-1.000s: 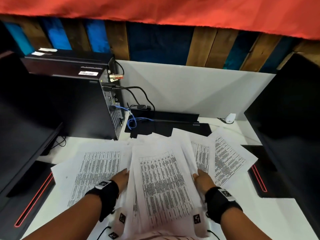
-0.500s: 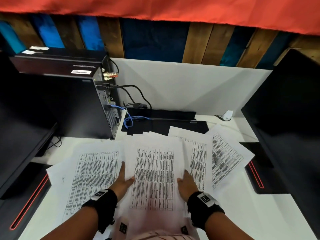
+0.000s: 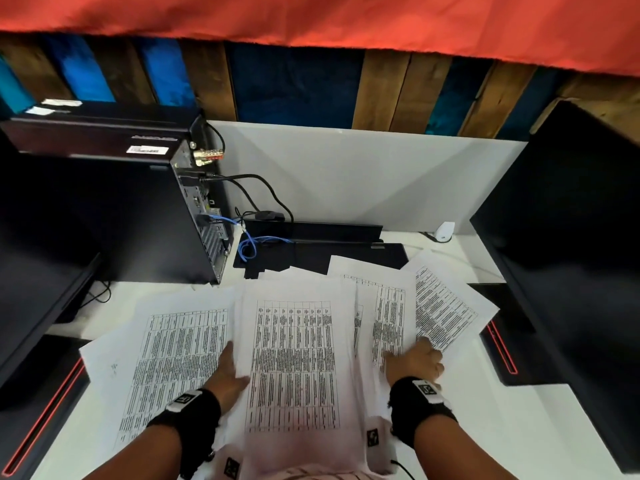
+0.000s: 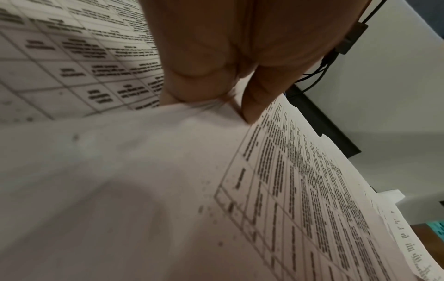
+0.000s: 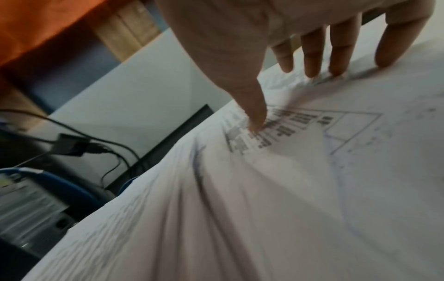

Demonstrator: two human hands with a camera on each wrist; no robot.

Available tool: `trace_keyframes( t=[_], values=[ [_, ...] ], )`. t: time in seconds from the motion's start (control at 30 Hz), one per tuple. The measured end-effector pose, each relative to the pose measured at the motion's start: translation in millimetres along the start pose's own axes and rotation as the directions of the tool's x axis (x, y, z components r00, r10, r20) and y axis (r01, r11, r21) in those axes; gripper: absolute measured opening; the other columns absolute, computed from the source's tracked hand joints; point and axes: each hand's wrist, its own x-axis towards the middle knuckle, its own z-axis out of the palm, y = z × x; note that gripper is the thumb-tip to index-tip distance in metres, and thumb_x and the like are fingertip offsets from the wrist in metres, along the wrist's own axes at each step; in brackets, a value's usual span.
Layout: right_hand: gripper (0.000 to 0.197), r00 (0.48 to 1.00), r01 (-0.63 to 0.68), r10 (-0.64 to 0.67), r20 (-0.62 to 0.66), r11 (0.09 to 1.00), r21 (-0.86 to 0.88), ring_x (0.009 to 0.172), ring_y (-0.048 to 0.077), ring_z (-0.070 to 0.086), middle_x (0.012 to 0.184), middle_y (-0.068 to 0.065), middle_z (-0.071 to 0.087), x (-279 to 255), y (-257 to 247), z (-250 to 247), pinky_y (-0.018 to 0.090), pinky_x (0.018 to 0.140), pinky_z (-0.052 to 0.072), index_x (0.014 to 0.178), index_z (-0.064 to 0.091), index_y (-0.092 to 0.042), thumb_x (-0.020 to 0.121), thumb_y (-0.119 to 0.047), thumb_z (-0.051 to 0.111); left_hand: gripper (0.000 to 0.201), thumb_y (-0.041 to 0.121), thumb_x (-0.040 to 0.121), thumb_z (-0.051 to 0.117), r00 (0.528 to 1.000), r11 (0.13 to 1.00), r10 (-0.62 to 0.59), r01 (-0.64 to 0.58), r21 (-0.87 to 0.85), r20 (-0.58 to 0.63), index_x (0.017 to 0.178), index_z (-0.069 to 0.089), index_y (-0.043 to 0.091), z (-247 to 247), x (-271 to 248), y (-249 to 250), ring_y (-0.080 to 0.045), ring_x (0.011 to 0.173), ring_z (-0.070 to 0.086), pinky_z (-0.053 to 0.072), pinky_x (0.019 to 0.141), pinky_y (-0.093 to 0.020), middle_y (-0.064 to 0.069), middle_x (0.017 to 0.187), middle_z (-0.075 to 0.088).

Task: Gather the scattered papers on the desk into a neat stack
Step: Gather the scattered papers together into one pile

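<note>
Printed table sheets lie fanned over the white desk (image 3: 502, 431). A centre pile (image 3: 294, 358) lies flat in front of me, with a left sheet (image 3: 173, 358) beside it and two right sheets (image 3: 389, 317) (image 3: 446, 306) slanting away. My left hand (image 3: 227, 370) is at the pile's left edge. In the left wrist view that hand (image 4: 228, 95) pinches the pile (image 4: 288, 180), thumb on top and fingers tucked beneath. My right hand (image 3: 417, 356) rests on the right sheets. In the right wrist view its fingers (image 5: 336, 62) are straight and spread, with tips and thumb pressing the paper (image 5: 288, 190).
A black computer tower (image 3: 114, 209) with black and blue cables (image 3: 249, 244) stands at the back left. Dark monitors flank the desk at left (image 3: 34, 271) and right (image 3: 571, 254). A black base (image 3: 346, 254) and a white partition (image 3: 346, 174) close the back.
The centre pile, held up and tilted a second ago, now lies flat. My right hand has slid from its right edge onto the right sheets. The left hand stays at the left edge.
</note>
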Motion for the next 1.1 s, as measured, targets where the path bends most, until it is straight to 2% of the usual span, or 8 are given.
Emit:
trace_keyframes(
  t=[0.2, 0.3, 0.43, 0.67, 0.77, 0.87, 0.97, 1.1],
  values=[
    [0.046, 0.978, -0.032, -0.028, 0.209, 0.960, 0.278, 0.091, 0.032, 0.061, 0.093, 0.014, 0.063, 26.8, 3.1, -6.5, 0.034, 0.082, 0.048, 0.117, 0.053, 0.006, 0.086, -0.026, 0.066, 0.087, -0.004, 0.089, 0.050, 1.000, 1.000, -0.003, 0.003, 0.026, 0.014, 0.151, -0.006, 0.022, 1.6, -3.6, 4.7, -0.023, 0.148, 0.011, 0.013, 0.120, -0.040, -0.002, 0.161, 0.000],
    [0.049, 0.993, -0.115, 0.100, 0.066, 0.952, 0.285, 0.117, 0.040, 0.053, 0.126, 0.028, 0.054, 42.4, 7.6, -18.5, 0.040, 0.098, 0.042, 0.126, 0.052, 0.004, 0.095, -0.034, 0.047, 0.086, -0.002, 0.090, 0.049, 1.000, 0.998, -0.008, 0.007, 0.055, 0.006, 0.151, -0.006, 0.022, 3.2, -7.4, 8.9, -0.025, 0.147, 0.011, 0.013, 0.120, -0.040, -0.004, 0.161, 0.000],
    [0.055, 0.956, -0.286, 0.294, -0.021, 0.943, 0.170, 0.124, 0.040, 0.039, 0.135, 0.025, 0.038, 58.6, 26.2, -33.4, 0.046, 0.105, 0.032, 0.133, 0.047, -0.008, 0.095, -0.046, 0.037, 0.086, -0.002, 0.090, 0.047, 1.000, 0.997, -0.023, 0.023, 0.068, -0.008, 0.150, -0.008, 0.022, 6.2, -10.5, 13.7, -0.027, 0.146, 0.017, 0.017, 0.117, -0.040, -0.006, 0.160, 0.004],
    [0.066, 0.937, -0.260, 0.344, -0.058, 0.799, 0.543, 0.106, 0.036, 0.057, 0.125, 0.016, 0.049, 73.5, 24.4, -31.8, 0.041, 0.095, 0.047, 0.126, 0.045, -0.016, 0.067, -0.025, 0.074, 0.085, -0.005, 0.089, 0.047, 1.000, 0.997, -0.007, 0.007, 0.074, -0.012, 0.150, -0.005, 0.023, 7.0, -11.1, 15.6, -0.027, 0.145, 0.021, 0.019, 0.116, -0.039, -0.008, 0.160, 0.010],
    [0.057, 0.971, -0.070, 0.202, -0.130, 0.758, 0.649, 0.098, 0.031, 0.062, 0.110, 0.015, 0.065, 64.2, 7.3, -43.3, 0.032, 0.084, 0.046, 0.126, 0.048, -0.009, 0.073, -0.002, 0.067, 0.086, -0.005, 0.088, 0.047, 1.000, 0.997, -0.007, 0.007, 0.078, -0.004, 0.150, -0.004, 0.024, 5.9, -10.1, 13.4, -0.027, 0.144, 0.023, 0.020, 0.117, -0.039, -0.008, 0.159, 0.011],
    [0.028, 0.929, 0.328, -0.159, -0.334, 0.769, 0.549, 0.095, 0.030, 0.066, 0.106, 0.013, 0.070, 42.5, -23.5, -73.1, 0.031, 0.084, 0.051, 0.110, 0.066, -0.009, 0.081, -0.007, 0.064, 0.084, -0.004, 0.090, 0.046, 1.000, 0.997, -0.020, 0.020, 0.079, 0.004, 0.150, -0.005, 0.023, 6.2, -11.7, 16.1, -0.026, 0.145, 0.020, 0.018, 0.117, -0.038, -0.005, 0.160, 0.009],
    [0.018, 0.811, 0.586, -0.387, -0.439, 0.533, 0.611, 0.091, 0.019, 0.067, 0.095, 0.001, 0.071, 13.2, -49.7, -117.0, 0.031, 0.084, 0.052, 0.091, 0.069, -0.031, 0.085, -0.014, 0.065, 0.085, -0.006, 0.089, 0.047, 1.000, 0.998, -0.030, 0.030, 0.052, 0.001, 0.151, -0.004, 0.022, 3.9, -10.1, 15.1, -0.025, 0.146, 0.015, 0.016, 0.118, -0.040, -0.004, 0.160, 0.005],
    [0.020, 0.707, 0.694, -0.462, -0.535, 0.308, 0.651, 0.085, 0.008, 0.066, 0.083, -0.012, 0.072, -25.9, -63.1, -162.6, 0.021, 0.081, 0.053, 0.086, 0.065, -0.030, 0.087, -0.010, 0.065, 0.087, -0.007, 0.087, 0.050, 1.000, 0.999, -0.017, 0.017, 0.042, 0.006, 0.150, -0.001, 0.022, 0.7, -5.7, 8.6, -0.025, 0.147, 0.015, 0.015, 0.120, -0.042, -0.006, 0.161, 0.007]
  ],
)
